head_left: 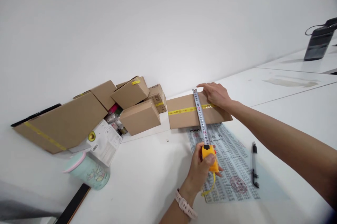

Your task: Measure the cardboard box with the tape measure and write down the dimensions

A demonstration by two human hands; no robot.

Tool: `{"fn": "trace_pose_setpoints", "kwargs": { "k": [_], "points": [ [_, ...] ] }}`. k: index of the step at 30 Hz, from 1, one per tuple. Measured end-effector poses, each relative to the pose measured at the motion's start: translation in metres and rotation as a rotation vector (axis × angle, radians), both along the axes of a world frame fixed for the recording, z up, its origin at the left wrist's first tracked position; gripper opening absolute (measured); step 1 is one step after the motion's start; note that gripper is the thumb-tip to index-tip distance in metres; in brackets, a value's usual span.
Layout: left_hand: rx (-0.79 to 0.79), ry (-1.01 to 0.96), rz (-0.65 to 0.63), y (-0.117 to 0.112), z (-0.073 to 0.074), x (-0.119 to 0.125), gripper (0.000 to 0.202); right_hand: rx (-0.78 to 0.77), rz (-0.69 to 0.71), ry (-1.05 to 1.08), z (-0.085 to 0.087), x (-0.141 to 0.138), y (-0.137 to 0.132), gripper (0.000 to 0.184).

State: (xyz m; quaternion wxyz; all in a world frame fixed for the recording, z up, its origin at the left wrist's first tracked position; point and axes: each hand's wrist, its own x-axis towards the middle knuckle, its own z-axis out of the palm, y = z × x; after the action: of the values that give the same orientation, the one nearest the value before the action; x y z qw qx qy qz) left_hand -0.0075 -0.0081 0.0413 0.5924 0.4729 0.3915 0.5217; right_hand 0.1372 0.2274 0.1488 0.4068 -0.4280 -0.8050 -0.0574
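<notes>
A white table [147, 182] runs up to a bare white wall [158, 24], and a second white table [297, 62] stands behind on the right, carrying one dark device [318, 41]. There are six cardboard boxes: five lie piled at the left [130, 94] against the wall, and one cardboard box [184, 117], sealed with yellow tape, sits apart near the middle. The right hand [216, 94] lies flat on the far top edge of this box, fingers extended beside the tip of the tape. The left hand [200, 169] (a pale strap [185, 206] on its wrist) is closed around the yellow case of one tape measure [209, 155], its blade stretched across the box top. Below lies one printed sheet [234, 171], with one pen [254, 164] on it. One mint mug [88, 171] and one white packet [105, 143] are at the left.
</notes>
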Motion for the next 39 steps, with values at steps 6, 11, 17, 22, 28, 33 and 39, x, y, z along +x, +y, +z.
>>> {"fn": "trace_pose_setpoints", "kwargs": {
  "k": [6, 11, 17, 22, 28, 33, 39],
  "points": [
    [-0.05, -0.05, -0.026, 0.017, -0.002, -0.001, 0.058, 0.126, -0.005, -0.171, -0.001, -0.001, 0.016, 0.049],
    [-0.04, -0.09, -0.04, 0.019, -0.005, 0.006, 0.057, 0.153, -0.016, -0.215, -0.005, 0.0, 0.021, 0.05],
    [-0.057, -0.118, -0.071, 0.008, -0.005, 0.016, 0.058, 0.17, -0.01, -0.229, -0.007, 0.001, 0.022, 0.05],
    [-0.1, -0.096, -0.052, 0.0, -0.013, 0.018, 0.06, 0.167, 0.001, -0.217, -0.009, 0.002, 0.02, 0.044],
    [-0.129, -0.086, -0.041, 0.002, -0.016, 0.018, 0.068, 0.148, -0.016, -0.21, -0.006, 0.001, 0.013, 0.044],
    [-0.129, -0.093, -0.044, 0.002, -0.018, 0.019, 0.07, 0.134, -0.001, -0.185, -0.006, 0.0, 0.012, 0.044],
    [-0.07, -0.069, -0.021, -0.011, -0.006, 0.011, 0.067, 0.115, -0.017, -0.19, -0.006, 0.0, 0.008, 0.044]
  ]
}}
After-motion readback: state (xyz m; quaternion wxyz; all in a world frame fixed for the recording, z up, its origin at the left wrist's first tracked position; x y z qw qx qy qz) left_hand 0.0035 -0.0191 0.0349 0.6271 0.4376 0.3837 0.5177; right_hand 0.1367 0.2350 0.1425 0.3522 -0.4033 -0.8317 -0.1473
